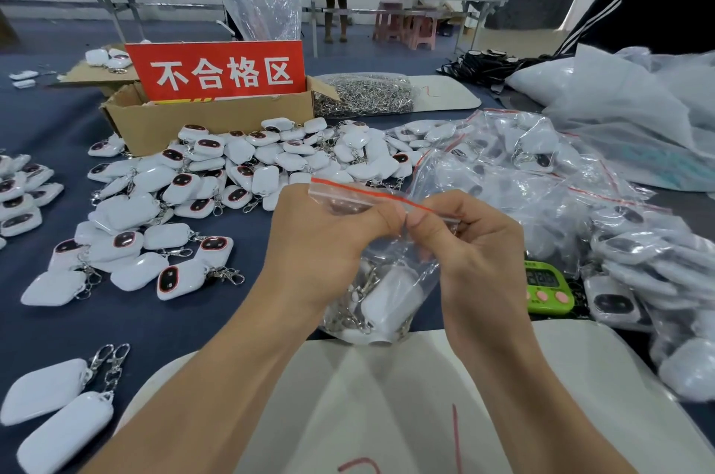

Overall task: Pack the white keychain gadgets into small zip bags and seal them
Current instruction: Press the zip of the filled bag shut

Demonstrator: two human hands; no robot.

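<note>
Sealing looks to be the step in hand. Both hands hold one bag just above the counter, with a gadget and its clip sitting low inside. The left hand and right hand meet at the zip strip under its red line, the fingers of each clamped on the plastic and the thumbs nearly touching. To do it well, I'd press the tracks together at the middle and slide outward to each end, keeping the clip below the strip. I cannot tell whether the ends are closed. Loose gadgets are heaped behind, and packed bags lie to the right.
</note>
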